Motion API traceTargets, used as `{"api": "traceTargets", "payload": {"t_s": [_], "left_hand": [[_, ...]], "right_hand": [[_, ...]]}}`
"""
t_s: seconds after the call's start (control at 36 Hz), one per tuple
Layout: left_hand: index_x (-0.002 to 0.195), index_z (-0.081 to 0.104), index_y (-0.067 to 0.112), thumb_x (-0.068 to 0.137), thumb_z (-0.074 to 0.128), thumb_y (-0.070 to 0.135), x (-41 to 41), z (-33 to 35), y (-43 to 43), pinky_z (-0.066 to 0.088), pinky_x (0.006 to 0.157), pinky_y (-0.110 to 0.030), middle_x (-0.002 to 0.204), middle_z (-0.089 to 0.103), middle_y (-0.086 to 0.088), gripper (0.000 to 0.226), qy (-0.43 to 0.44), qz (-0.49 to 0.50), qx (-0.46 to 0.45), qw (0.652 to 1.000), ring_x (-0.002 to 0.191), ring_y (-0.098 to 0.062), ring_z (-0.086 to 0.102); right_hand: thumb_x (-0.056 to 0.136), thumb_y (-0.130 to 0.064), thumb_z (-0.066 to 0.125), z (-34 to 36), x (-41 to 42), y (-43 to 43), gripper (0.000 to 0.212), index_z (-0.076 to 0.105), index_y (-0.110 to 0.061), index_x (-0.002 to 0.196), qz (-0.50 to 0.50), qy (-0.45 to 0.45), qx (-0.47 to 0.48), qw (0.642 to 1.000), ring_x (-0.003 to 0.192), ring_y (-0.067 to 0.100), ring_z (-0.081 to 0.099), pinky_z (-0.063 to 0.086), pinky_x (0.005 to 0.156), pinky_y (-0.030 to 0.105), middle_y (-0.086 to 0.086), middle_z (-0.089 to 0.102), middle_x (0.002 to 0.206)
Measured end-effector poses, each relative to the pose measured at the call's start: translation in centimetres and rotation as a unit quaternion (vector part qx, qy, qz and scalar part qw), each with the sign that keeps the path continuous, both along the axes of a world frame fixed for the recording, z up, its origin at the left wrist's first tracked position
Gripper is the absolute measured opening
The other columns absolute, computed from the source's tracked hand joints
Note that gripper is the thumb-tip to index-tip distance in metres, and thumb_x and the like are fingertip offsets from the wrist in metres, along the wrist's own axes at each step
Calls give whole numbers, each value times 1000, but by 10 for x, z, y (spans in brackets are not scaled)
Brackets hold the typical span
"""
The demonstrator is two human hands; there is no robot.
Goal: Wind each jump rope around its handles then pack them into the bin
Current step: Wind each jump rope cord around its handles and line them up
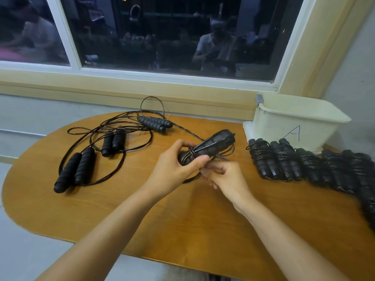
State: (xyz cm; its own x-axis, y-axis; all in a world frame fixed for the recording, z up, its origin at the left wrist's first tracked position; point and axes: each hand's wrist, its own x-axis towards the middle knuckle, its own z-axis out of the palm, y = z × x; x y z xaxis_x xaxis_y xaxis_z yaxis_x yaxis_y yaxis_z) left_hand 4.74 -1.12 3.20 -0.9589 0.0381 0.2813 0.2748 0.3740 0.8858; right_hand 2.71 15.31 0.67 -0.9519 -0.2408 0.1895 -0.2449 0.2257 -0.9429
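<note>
Grips a pair of black handles [215, 144] in the left hand [178, 165], with fingers and thumb curled tight round the lower end, and holds them tilted above the middle of the table [182, 230]. Pinches the cord [191, 152] in the right hand [225, 177], fingers curled closed on it, right against the left thumb. Several turns of cord wound round the handles by that thumb, with slack looping past the far end and down under both hands.

To the left, on the table, three loose ropes [113, 138]. Cords tangled in overlapping loops, handles lying in pairs, well apart from the hands.

To the right, a row of wound bundles [284, 161], side by side and touching, running along the table edge and blurring toward the corner.

Behind that row, at the far right against the sill, a cream bin [294, 126] marked with a letter A on its front wall. Cannot see inside it.

Beyond the table, a dark window [162, 37] with reflections.
</note>
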Motion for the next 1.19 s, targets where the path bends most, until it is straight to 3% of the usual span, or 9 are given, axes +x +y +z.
{"api": "traceTargets", "payload": {"t_s": [0.17,0.33,0.44,0.61,0.69,0.78,0.97,1.08,1.19], "left_hand": [[116,54,22,73,67,54,-10,-4,-13,52,74,-13,99,67,11,55,89,42,-19,995,88,1,65],[122,51,23,74,64,54,-16,-1,-37,49,78,-8,109,61,15,59,142,60,-28,988,98,6,62],[125,50,22,79,70,52,-19,0,-50,50,82,-11,112,60,16,59,161,46,-32,985,102,4,63],[124,49,32,75,72,47,-17,-7,-48,50,90,-16,119,58,13,56,210,-22,-63,976,108,-3,61],[128,48,28,73,70,62,-16,-11,-43,45,95,-19,119,56,14,68,254,-33,-154,954,110,-7,56],[131,41,27,70,67,67,-13,-7,-34,44,88,-27,115,57,7,78,271,-51,-285,918,102,-11,51],[126,54,4,62,80,61,-17,-12,-5,47,77,-30,104,69,-4,90,314,-12,-545,777,90,-19,61],[147,31,1,84,63,63,-21,-12,0,42,89,-32,128,61,-7,94,190,62,-608,768,113,-23,54],[150,22,4,91,52,63,-28,-16,-4,42,95,-34,134,55,-7,89,136,153,-607,768,122,-24,50]], "right_hand": [[97,-26,59,-19,1,16,20,70,-32,81,22,125,125,984,65,3,58,46,65,24,-15,63,66],[98,-25,57,-18,-16,61,25,61,-40,79,86,61,256,961,86,-3,57,44,90,26,-12,61,81],[94,-31,58,-4,-36,86,22,62,-28,72,97,23,256,961,80,-11,52,35,91,26,-9,57,84],[93,-47,58,25,-81,90,42,60,-26,56,142,-87,152,974,59,6,52,33,92,24,-4,47,56],[90,-45,62,37,-104,84,40,57,-19,59,143,-123,146,971,53,9,40,34,75,22,-4,37,52],[84,-46,57,53,-119,74,36,57,-20,60,152,-121,197,961,52,10,36,35,78,27,-6,33,52],[95,-38,61,97,-123,38,32,68,-16,73,97,-61,258,959,53,10,40,37,78,24,-6,40,53],[92,-38,65,113,-94,19,27,75,-17,78,94,7,242,966,88,11,64,39,77,18,-2,72,84],[96,-38,61,102,-51,9,27,75,-25,77,85,91,313,941,62,11,53,46,66,30,-15,59,55]]}}
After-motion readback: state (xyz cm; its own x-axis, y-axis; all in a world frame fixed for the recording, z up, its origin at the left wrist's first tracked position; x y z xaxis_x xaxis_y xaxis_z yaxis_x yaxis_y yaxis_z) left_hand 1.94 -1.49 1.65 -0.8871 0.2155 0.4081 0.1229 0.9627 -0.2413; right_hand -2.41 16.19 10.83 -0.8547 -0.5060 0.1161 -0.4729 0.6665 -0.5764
